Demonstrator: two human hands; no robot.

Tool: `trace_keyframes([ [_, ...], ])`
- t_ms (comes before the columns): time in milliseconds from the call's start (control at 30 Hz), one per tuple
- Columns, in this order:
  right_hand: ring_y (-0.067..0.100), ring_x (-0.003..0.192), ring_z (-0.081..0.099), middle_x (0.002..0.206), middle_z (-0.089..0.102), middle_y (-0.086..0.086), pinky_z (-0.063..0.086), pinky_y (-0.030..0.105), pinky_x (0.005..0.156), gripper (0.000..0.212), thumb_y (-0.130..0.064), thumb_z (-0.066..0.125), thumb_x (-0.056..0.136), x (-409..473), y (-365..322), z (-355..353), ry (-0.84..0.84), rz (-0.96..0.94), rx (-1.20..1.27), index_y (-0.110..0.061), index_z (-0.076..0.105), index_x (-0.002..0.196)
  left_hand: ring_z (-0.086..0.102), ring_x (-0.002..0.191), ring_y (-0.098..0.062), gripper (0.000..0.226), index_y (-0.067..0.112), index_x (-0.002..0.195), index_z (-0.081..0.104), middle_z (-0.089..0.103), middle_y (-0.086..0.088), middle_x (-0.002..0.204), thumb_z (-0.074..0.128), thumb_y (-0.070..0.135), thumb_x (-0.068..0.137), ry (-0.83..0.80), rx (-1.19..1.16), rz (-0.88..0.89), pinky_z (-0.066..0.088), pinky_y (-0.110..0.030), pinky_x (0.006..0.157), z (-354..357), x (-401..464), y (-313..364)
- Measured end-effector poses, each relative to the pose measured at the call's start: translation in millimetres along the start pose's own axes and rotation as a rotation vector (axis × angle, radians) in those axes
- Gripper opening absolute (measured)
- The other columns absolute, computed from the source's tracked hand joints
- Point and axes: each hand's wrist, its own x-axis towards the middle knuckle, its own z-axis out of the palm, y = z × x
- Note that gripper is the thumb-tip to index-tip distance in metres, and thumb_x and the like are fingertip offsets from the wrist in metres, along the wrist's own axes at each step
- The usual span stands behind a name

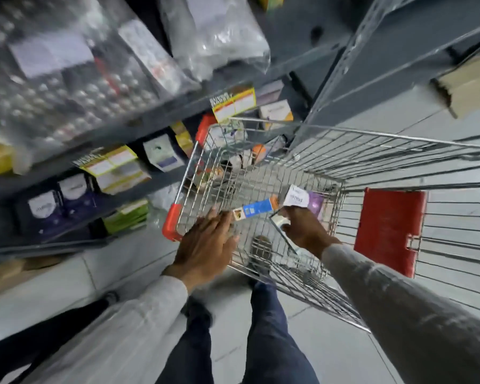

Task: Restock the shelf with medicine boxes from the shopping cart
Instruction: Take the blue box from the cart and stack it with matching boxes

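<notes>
The wire shopping cart [330, 162] stands in front of me, with several small items at its far end. My right hand [302, 230] is down inside the cart, shut on a white and purple medicine box [298, 199]. A long blue and white box [258, 208] lies between my two hands. My left hand [205, 245] hovers over the cart's near left corner with its fingers spread, and its fingertips touch that box's end. On my left, the grey metal shelf [139, 120] holds rows of medicine boxes [117, 173].
Plastic-wrapped packs [75, 79] fill the upper shelf levels. The cart has red corner bumpers [172, 223] and a red seat flap [388, 231]. A cardboard box [471, 84] sticks out at the upper right. My legs and the grey tiled floor [330, 342] are below.
</notes>
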Motion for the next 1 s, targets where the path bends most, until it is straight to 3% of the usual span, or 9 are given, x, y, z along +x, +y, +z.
trace_keyframes([
  [67,0.036,0.108,0.068,0.123,0.068,0.017,0.052,0.03,0.08,0.053,-0.001,0.054,0.089,26.8,10.0,15.8,-0.028,-0.05,-0.095,-0.011,0.055,0.141,0.016,0.159,-0.022,0.063,0.012,0.162,0.025,0.029,-0.009,0.169,0.034,0.043,0.108,0.037,0.036,0.01,0.02,-0.042,0.128,6.5,3.8,-3.5],
  [200,0.04,0.132,0.052,0.14,0.057,0.021,0.045,0.047,0.11,0.055,0.003,0.051,0.09,80.0,20.5,44.6,0.004,-0.285,-0.374,-0.002,0.05,0.144,0.023,0.157,-0.02,0.066,0.011,0.161,0.03,0.034,-0.006,0.166,0.036,0.046,0.104,0.097,0.059,0.003,0.02,-0.034,0.125,11.4,6.1,-8.5],
  [333,0.043,0.123,0.057,0.127,0.064,0.022,0.033,0.052,0.119,0.046,0.002,0.055,0.089,122.9,29.0,70.3,0.057,-0.446,-0.573,0.001,0.059,0.135,0.026,0.156,-0.019,0.066,0.013,0.159,0.034,0.037,-0.004,0.165,0.041,0.043,0.101,0.133,0.054,0.008,0.029,-0.036,0.124,14.8,8.3,-12.1],
  [400,0.041,0.113,0.063,0.12,0.067,0.019,0.038,0.05,0.116,0.042,-0.002,0.059,0.089,131.7,31.0,76.0,0.051,-0.431,-0.595,-0.003,0.062,0.131,0.027,0.156,-0.019,0.065,0.013,0.158,0.037,0.04,-0.004,0.163,0.044,0.042,0.101,0.145,0.049,0.011,0.029,-0.035,0.124,15.9,9.4,-13.4],
  [500,0.037,0.1,0.066,0.11,0.069,0.015,0.055,0.043,0.087,0.031,-0.007,0.062,0.09,127.8,24.6,72.8,0.05,-0.411,-0.566,-0.008,0.064,0.121,0.029,0.155,-0.019,0.066,0.014,0.158,0.038,0.043,-0.004,0.162,0.043,0.044,0.1,0.173,0.04,0.014,0.027,-0.031,0.121,18.8,10.0,-15.7],
  [667,0.034,0.085,0.068,0.093,0.07,0.01,0.055,0.036,0.063,0.025,-0.008,0.067,0.082,82.0,-4.7,40.0,0.161,-0.427,-0.48,-0.011,0.069,0.107,0.024,0.157,-0.019,0.074,0.017,0.163,0.023,0.033,-0.002,0.167,0.038,0.055,0.102,0.15,0.008,0.018,0.026,-0.037,0.126,19.0,5.7,-15.8],
  [767,0.033,0.084,0.069,0.092,0.071,0.009,0.055,0.036,0.067,0.027,-0.011,0.066,0.083,33.0,-32.1,-0.8,0.21,-0.405,-0.39,-0.012,0.07,0.11,0.021,0.158,-0.019,0.07,0.017,0.164,0.019,0.026,-0.003,0.17,0.031,0.052,0.104,0.153,-0.101,0.013,0.015,-0.034,0.129,0.7,-5.2,-6.4],
  [833,0.035,0.087,0.071,0.096,0.074,0.011,0.059,0.039,0.07,0.036,-0.011,0.072,0.079,-7.5,-57.6,-35.6,0.275,-0.385,-0.365,-0.011,0.072,0.115,0.027,0.156,-0.022,0.064,0.013,0.161,0.028,0.033,-0.007,0.167,0.037,0.041,0.105,0.265,-0.13,0.014,0.009,-0.029,0.129,-27.3,-19.2,1.8],
  [1000,0.038,0.097,0.072,0.111,0.076,0.013,0.062,0.045,0.079,0.058,-0.008,0.081,0.068,-112.4,-150.8,-125.4,0.478,-0.478,-0.331,-0.008,0.072,0.125,0.029,0.155,-0.02,0.058,0.009,0.157,0.037,0.038,-0.009,0.164,0.048,0.03,0.105,0.648,-0.147,0.084,0.023,-0.035,0.127,-137.5,-78.0,12.8],
])
